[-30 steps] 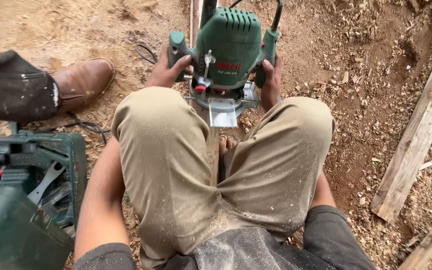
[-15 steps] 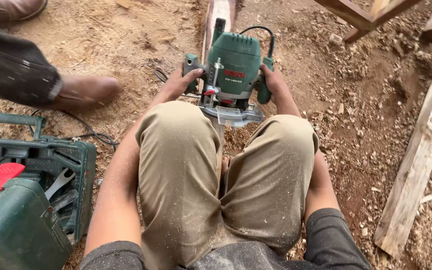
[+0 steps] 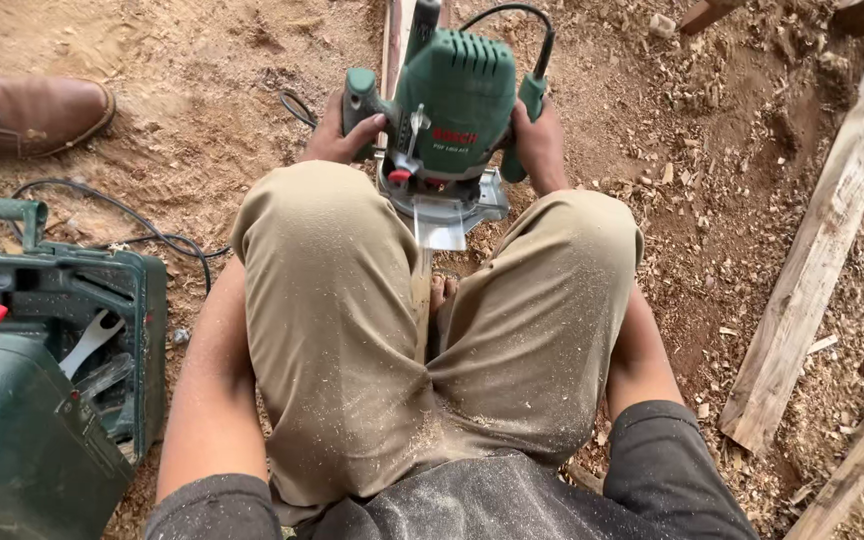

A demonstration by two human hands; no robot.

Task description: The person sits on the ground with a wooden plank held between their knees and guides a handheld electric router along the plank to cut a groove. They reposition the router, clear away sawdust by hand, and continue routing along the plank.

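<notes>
Router [image 3: 452,100] nearer knees, both hands [image 3: 337,135] still gripping

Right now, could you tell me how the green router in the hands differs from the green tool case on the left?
The router stands upright on a narrow wooden strip, held at both side handles by the left hand and the right hand; the case lies open on the ground, untouched. The router is a lighter green and compact; the case is darker and bigger, with a wrench inside. Both are green plastic with red details.
</notes>
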